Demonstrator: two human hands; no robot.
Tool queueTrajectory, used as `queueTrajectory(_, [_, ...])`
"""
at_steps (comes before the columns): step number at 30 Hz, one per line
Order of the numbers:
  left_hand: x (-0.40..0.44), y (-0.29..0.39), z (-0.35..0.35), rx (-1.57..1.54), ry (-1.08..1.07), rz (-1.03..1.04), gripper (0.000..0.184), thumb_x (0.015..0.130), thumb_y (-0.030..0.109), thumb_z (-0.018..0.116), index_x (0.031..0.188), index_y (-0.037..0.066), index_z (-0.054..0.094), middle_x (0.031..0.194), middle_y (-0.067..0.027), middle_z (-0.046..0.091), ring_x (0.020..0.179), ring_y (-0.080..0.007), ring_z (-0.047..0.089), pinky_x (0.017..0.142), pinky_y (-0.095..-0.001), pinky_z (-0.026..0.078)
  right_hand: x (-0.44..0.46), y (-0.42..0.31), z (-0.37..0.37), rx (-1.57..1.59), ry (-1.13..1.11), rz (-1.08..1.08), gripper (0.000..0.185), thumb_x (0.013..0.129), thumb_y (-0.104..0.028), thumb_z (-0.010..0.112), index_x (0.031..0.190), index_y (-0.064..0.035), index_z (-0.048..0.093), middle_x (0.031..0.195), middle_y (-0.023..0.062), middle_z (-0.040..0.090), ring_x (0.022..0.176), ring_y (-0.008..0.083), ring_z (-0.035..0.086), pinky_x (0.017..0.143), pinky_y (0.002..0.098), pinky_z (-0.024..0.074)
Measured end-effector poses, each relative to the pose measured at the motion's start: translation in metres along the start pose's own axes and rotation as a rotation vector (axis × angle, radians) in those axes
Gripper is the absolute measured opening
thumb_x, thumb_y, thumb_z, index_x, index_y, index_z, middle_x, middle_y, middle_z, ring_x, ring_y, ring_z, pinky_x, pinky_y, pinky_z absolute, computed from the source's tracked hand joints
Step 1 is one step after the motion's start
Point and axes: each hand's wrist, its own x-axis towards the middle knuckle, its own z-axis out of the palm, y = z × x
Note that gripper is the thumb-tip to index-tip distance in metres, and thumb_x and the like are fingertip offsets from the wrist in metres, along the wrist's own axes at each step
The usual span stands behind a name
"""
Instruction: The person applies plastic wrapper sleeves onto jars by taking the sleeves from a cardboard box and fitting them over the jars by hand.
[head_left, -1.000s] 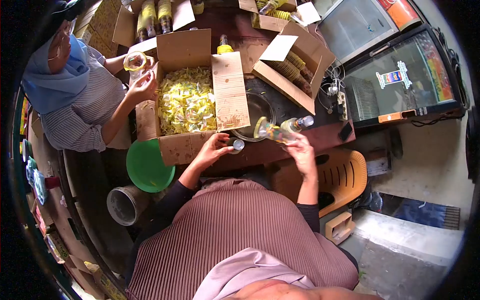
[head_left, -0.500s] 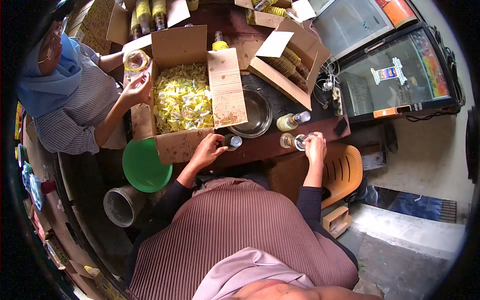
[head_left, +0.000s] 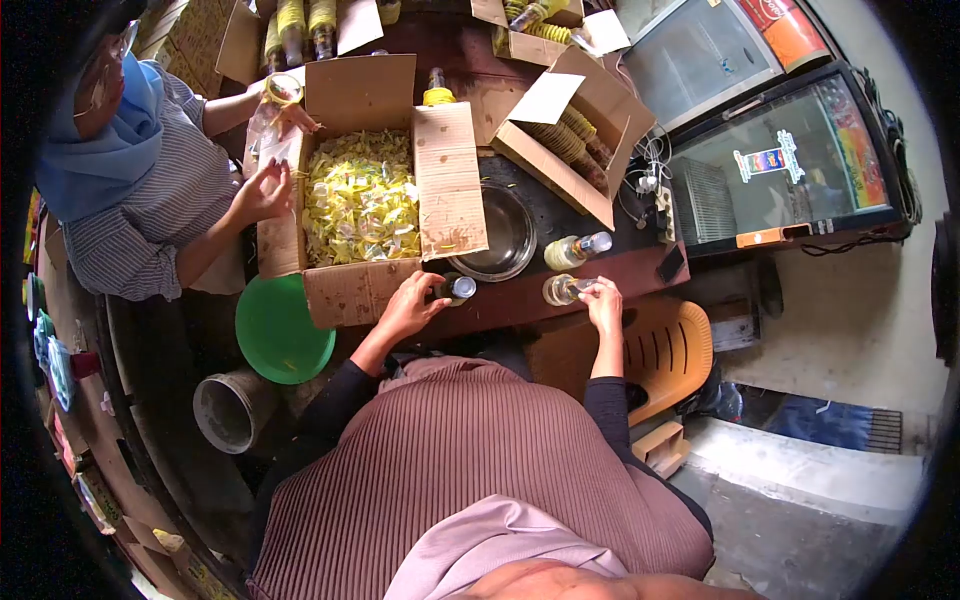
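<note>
Left hand (head_left: 405, 306): thumb and fingers curled partway round a dark bottle (head_left: 452, 289), left of the metal bowl (head_left: 505, 230) and nearer the wearer.
Right hand (head_left: 604, 302): fingertips nearly closed on one end of a clear bottle (head_left: 561, 290), right of the bowl and nearer the wearer; upright or tilted, I cannot tell.
Capped bottle (head_left: 567, 253): right of the bowl, close beside the clear one, held by neither of the wearer's hands.
Spill risk: a sideways swing of the right hand could knock the capped bottle; a loose pinch so near the edge could drop the clear one.
Tabletop (head_left: 515, 303): dark, worn, reddish along its front; left of the bowl stands a carton (head_left: 450, 185) of yellow scraps (head_left: 360, 200), right of it a phone (head_left: 671, 263).
Room: a co-worker's hand (head_left: 262, 195) beyond that carton, left of the bowl; an orange chair (head_left: 685, 345) and glass-door fridge (head_left: 780, 170) to its right.
</note>
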Motion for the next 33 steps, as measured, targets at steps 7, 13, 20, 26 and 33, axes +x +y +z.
queueTrajectory(7, [0.004,0.003,0.014,0.046,-0.003,0.104,0.046,0.077,0.018,0.071,0.116,0.003,0.051,0.106,-0.016,0.054,0.099,-0.0347,0.054,0.083,-0.0408,0.046,-0.009,0.007,0.029,0.081,0.04,-0.015,0.013,0.068,-0.004,0.073,0.08,-0.0028,0.068,0.124,0.024,0.054,0.111,0.0354,0.056,0.096,0.0399,0.0428])
queueTrajectory(13, [0.018,0.008,0.031,0.15,0.004,0.152,0.065,0.065,0.015,0.078,0.122,0.007,0.048,0.111,-0.0176,0.052,0.1,-0.0384,0.052,0.084,-0.0437,0.046,-0.011,-0.015,0.004,0.227,0.097,0.059,0.014,0.067,-0.004,0.073,0.08,-0.0022,0.068,0.124,0.0196,0.055,0.108,0.0327,0.057,0.092,0.0391,0.0455])
queueTrajectory(20, [0.033,0.001,0.054,0.314,0.035,0.129,0.052,0.071,0.016,0.073,0.116,0.008,0.049,0.103,-0.0173,0.055,0.096,-0.0378,0.055,0.081,-0.0452,0.047,-0.011,-0.035,-0.005,0.305,0.069,-0.054,0.009,0.071,-0.001,0.07,0.08,-0.0006,0.067,0.123,0.0175,0.055,0.103,0.0292,0.059,0.084,0.036,0.0501])
queueTrajectory(26, [0.031,0.015,0.037,0.133,0.149,0.102,0.038,0.073,0.015,0.069,0.107,0.007,0.055,0.101,-0.017,0.062,0.096,-0.0355,0.06,0.079,-0.0419,0.05,-0.018,-0.064,-0.003,0.267,0.058,-0.299,0.011,0.072,-0.006,0.069,0.081,-0.0012,0.067,0.118,0.0155,0.058,0.101,0.0305,0.059,0.085,0.0378,0.0485])
queueTrajectory(33, [0.01,0.022,0.017,-0.252,0.151,-0.116,0.04,0.078,0.018,0.074,0.109,0.004,0.053,0.093,-0.0151,0.065,0.084,-0.0203,0.064,0.072,-0.0325,0.05,-0.011,-0.046,0.043,0.747,-0.287,-0.229,0.011,0.079,-0.004,0.069,0.086,0.0039,0.065,0.111,0.0104,0.062,0.092,0.017,0.062,0.079,0.0311,0.0523])
